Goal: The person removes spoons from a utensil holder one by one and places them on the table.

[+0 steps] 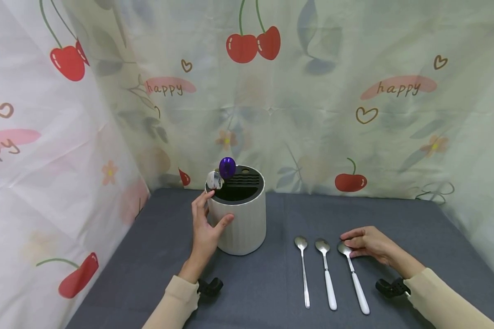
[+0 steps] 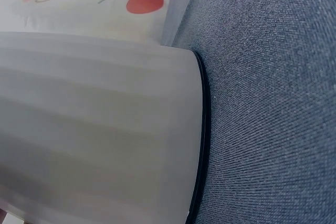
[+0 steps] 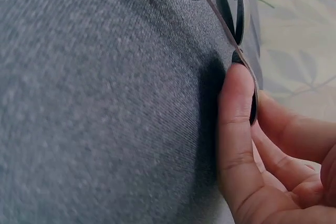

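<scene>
Grey tabletop point(image 1: 267, 288) lies under both hands. Pale ribbed holder point(image 1: 244, 228) stands upright, gripped by my left hand point(image 1: 206, 233), thumb on its front, other fingers round side and rim, likely to steady it. My right hand point(image 1: 372, 246) pinches the bowl of the rightmost spoon point(image 1: 359, 289), perhaps for purchase on its raised edge. Middle spoon point(image 1: 329, 285) and thin spoon point(image 1: 303, 274) lie left of those fingers, spaced apart, presumably to stay separately reachable. Purple head point(image 1: 228, 168) and silver head point(image 1: 215, 180) show at the holder's top, just beyond my left fingertips.

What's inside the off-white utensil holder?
A purple spoon head and a silvery utensil head stick up from the utensil holder; their lower parts, and anything deeper, are hidden within it.
</scene>
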{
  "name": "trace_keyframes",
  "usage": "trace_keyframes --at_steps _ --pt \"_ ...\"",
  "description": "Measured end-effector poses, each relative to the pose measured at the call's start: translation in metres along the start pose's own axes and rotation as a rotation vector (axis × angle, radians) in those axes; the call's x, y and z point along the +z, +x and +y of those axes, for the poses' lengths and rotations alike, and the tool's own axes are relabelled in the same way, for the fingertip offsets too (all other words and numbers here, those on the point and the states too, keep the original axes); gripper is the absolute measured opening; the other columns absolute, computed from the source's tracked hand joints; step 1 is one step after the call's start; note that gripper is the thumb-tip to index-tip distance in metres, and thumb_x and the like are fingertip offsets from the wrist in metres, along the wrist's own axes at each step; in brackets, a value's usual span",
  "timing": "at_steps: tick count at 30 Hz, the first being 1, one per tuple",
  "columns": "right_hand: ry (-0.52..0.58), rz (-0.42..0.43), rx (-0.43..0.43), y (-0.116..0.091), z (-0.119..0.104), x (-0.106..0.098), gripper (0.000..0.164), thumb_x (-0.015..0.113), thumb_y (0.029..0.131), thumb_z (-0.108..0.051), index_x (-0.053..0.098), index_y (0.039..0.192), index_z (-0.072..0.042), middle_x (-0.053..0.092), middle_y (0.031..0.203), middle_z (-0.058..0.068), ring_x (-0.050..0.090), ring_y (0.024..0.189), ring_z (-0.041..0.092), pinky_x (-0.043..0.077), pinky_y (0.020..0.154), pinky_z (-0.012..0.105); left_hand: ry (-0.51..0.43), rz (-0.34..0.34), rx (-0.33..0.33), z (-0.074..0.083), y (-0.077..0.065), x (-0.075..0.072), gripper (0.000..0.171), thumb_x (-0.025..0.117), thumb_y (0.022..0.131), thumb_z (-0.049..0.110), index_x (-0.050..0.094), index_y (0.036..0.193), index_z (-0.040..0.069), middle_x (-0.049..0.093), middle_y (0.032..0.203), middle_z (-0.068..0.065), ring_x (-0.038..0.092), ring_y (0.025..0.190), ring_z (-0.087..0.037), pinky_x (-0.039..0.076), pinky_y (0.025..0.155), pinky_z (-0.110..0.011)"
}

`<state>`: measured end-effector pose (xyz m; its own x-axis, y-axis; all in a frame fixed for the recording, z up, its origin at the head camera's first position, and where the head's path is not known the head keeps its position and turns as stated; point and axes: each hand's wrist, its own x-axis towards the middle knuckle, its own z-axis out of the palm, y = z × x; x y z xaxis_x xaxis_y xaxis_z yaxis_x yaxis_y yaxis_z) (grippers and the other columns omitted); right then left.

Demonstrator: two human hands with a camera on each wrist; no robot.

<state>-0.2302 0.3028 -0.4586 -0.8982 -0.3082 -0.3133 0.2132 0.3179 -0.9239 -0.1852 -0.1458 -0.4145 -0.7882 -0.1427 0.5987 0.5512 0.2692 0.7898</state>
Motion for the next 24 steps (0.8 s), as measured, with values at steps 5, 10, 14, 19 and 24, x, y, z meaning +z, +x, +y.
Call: trace_keyframes --at_steps 5,10,14,19,24 --pt "-0.05 -0.004 -0.001 -0.002 -0.003 0.001 0.039 0.065 0.1 -0.002 0.056 0.13 0.022 0.068 0.095 0.01 0.068 0.076 0.018 0.062 0.07 0.033 0.004 0.002 0.007 0.001 0.0 0.0 0.075 0.08 0.089 0.0 0.04 0.152 0.005 0.029 0.154 -0.026 0.024 0.151 -0.039 0.023 0.115 -0.075" --pt "-0.156 0.029 -0.004 -0.005 -0.008 0.0 0.035 0.066 0.1 -0.004 0.06 0.124 0.02 0.068 0.083 0.011 0.066 0.067 0.018 0.061 0.062 0.033 0.004 -0.002 0.009 0.001 0.0 0.0 0.075 0.08 0.089 0.002 0.04 0.152 0.006 0.029 0.154 -0.027 0.024 0.151 -0.039 0.023 0.115 -0.075" --pt "-0.273 0.088 -0.014 -0.008 -0.013 0.0 0.031 0.069 0.098 -0.004 0.064 0.119 0.018 0.069 0.08 0.011 0.066 0.065 0.02 0.061 0.059 0.036 0.002 -0.002 0.014 0.0 0.0 -0.001 0.074 0.08 0.09 0.003 0.04 0.152 0.006 0.029 0.154 -0.027 0.024 0.15 -0.039 0.023 0.115 -0.075" --pt "-0.359 0.137 -0.037 -0.011 -0.021 -0.006 0.033 0.069 0.099 -0.006 0.064 0.12 0.018 0.067 0.081 0.012 0.066 0.066 0.022 0.061 0.059 0.038 0.003 -0.003 0.015 0.0 0.0 0.0 0.074 0.081 0.09 0.004 0.041 0.152 0.006 0.029 0.154 -0.026 0.024 0.151 -0.039 0.023 0.115 -0.075" --pt "-0.329 0.137 -0.096 -0.014 -0.036 -0.013 0.039 0.066 0.102 -0.01 0.06 0.128 0.019 0.07 0.089 0.015 0.067 0.074 0.025 0.062 0.066 0.039 -0.001 -0.001 0.017 0.0 0.0 0.0 0.074 0.08 0.09 0.004 0.04 0.152 0.006 0.029 0.154 -0.027 0.024 0.15 -0.038 0.023 0.115 -0.075"
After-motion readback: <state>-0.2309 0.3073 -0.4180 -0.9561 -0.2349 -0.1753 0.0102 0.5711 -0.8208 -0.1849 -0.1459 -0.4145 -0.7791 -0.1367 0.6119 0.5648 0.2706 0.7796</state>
